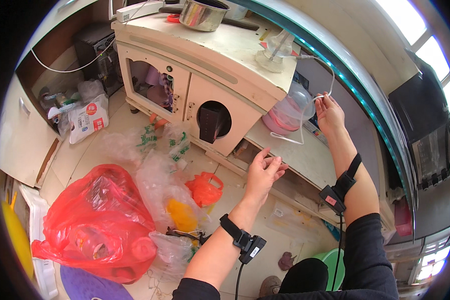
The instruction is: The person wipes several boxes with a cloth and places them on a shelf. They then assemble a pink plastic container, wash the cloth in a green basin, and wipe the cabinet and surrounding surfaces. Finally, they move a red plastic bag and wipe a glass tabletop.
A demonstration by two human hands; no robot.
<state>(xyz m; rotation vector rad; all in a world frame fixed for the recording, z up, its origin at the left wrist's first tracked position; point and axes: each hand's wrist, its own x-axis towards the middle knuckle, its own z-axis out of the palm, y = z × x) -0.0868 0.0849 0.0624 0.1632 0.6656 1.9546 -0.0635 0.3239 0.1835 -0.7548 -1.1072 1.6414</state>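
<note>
Cable (333,77) Pinched in Right Hand (330,114) Beside Cream Cabinet (205,92)

A person works bare-handed at the right of centre, the white cable curving down from the cabinet's top edge, arcing to the right and meeting the right hand's fingertips. Thumb and fingers there close lightly on it, while the remaining fingers bend loosely. Below the grip the cable hangs in a loop near a clear-and-pink container (280,122), which sits on a low shelf (297,160).

The left hand (265,174) hovers near the centre of the frame, below the loop and apart from it, thumb and fingers parted and half bent. It shows no grip on the cable; whether something small lies between its fingertips cannot be told. Black straps (231,227) with small boxes circle both forearms.

On the cabinet top, a metal pot (203,15) stands at upper centre and a clear vessel (279,46) near the right-hand corner. A round opening in one cabinet door shows a dark object (208,125) inside. A large red plastic bag (102,215) fills the lower left of the floor, with crumpled clear bags (157,175) beside it and a small orange bag (205,189) just to their right. A green tub (339,270) shows at the lower right, partly hidden by the person's leg.
</note>
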